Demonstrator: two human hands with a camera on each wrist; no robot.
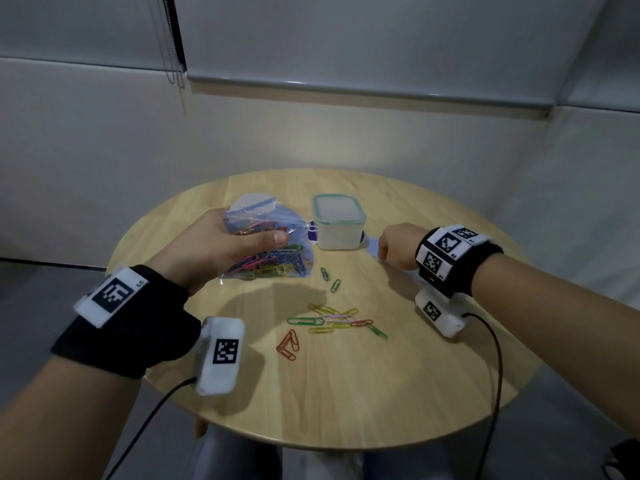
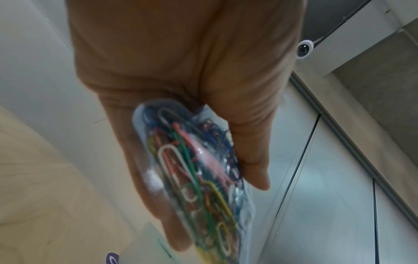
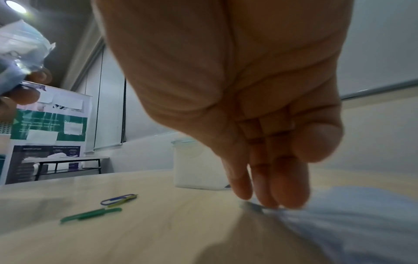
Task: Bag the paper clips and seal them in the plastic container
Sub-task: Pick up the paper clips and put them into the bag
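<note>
While the left hand (image 1: 221,244) grips the bag of paper clips (image 1: 273,258), the right hand (image 3: 260,125) fingertips touch a pale blue sheet (image 3: 353,219).

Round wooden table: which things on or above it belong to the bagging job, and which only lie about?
Belong to the job:
- clear zip bag of coloured paper clips, gripped by left hand
- loose coloured paper clips
- white plastic container, green-rimmed lid

Lying about:
- pale blue sheet under right hand
</note>
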